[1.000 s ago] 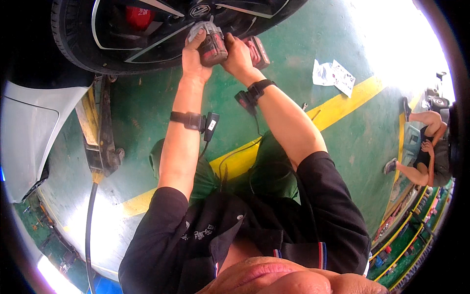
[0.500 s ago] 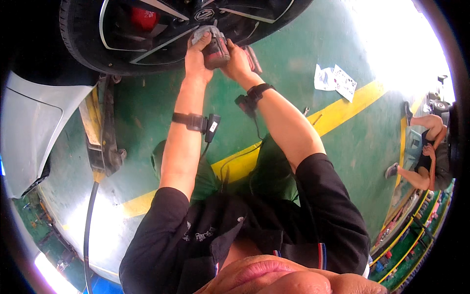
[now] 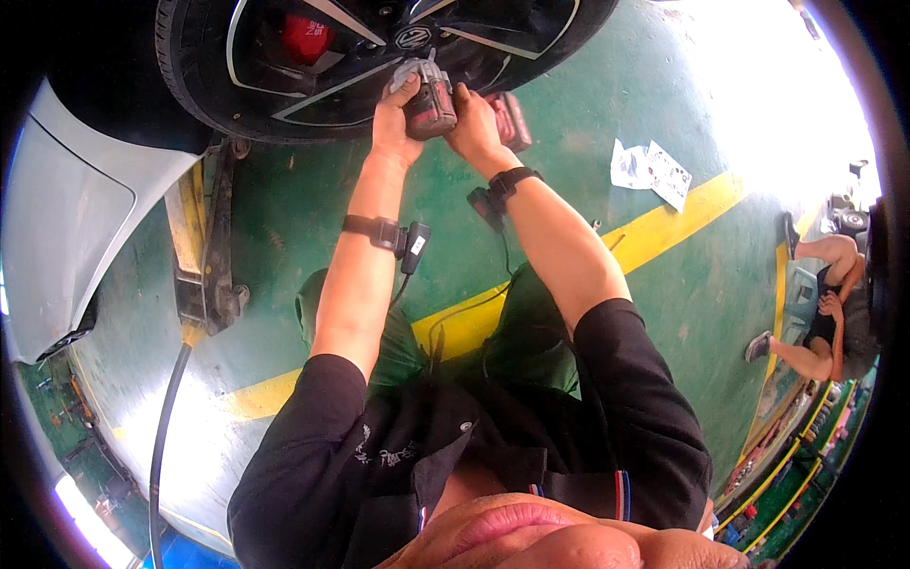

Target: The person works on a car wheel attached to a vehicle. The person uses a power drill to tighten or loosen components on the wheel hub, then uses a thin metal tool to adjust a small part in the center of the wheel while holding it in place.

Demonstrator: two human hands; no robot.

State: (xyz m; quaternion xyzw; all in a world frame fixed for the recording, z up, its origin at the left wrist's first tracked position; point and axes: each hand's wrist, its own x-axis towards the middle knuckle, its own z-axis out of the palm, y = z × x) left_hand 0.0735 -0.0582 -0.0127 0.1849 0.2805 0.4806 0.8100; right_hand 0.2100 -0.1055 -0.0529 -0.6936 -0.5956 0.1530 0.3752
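Note:
My left hand (image 3: 398, 123) is closed around the grey, black and red body of a cordless power tool (image 3: 431, 102), held against the car wheel (image 3: 322, 104) just below its hub. The wheel has a black rim with silver accents, a red brake caliper (image 3: 305, 40) behind the spokes and a dark tyre. My right hand (image 3: 474, 128) is closed on the tool's handle, beside a red battery pack (image 3: 512, 119). The tool's front end at the wheel is partly hidden. Both wrists wear black straps with small cabled devices.
A white body panel (image 3: 85, 218) is at left, beside a floor jack (image 3: 204, 294) with a long handle. Paper sheets (image 3: 668, 175) lie on the green, yellow-striped floor (image 3: 569, 114), near a small metal tool. At right, a co-worker (image 3: 834, 313) sits low beside assorted equipment.
The wheel, my hands and the tool have shifted a little to the right in the picture, the hands also slightly lower. Both hands still hold the tool.

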